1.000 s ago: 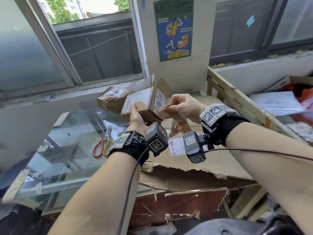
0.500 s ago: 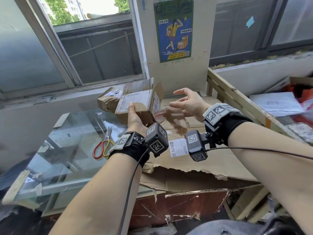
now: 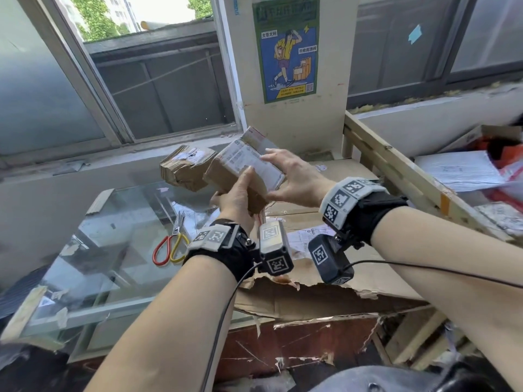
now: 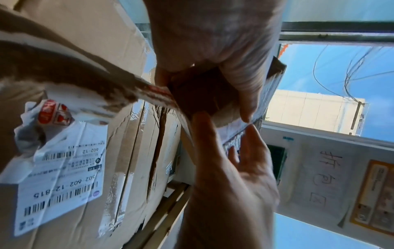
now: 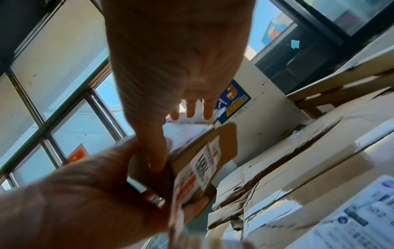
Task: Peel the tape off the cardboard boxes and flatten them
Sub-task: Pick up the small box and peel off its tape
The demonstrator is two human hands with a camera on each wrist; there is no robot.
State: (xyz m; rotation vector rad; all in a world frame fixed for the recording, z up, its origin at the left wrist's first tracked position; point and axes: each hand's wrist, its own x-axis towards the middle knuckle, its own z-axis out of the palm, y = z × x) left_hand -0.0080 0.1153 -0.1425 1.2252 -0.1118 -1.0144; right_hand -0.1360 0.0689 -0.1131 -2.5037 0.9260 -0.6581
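Held a small box in the air, above the cardboard sheet and up to the right of the scissors. Left hand gripped the box's near lower end, thumb up one face, fingers curled behind. Right hand lay against the box's right side, fingers straight and spread over the label, pinching nothing. Looked light, judging by the one-handed hold; thin corrugated board, stiff along its edges but likely to cave at the faces and creases. Label paper looked smooth, probably slick under fingertips. Tape strip hung loose from the box's underside by the left palm: likely the best spot to pinch and peel. Best squeezed at opposite corners for flattening. A second, crumpled box sat just left of the held one.
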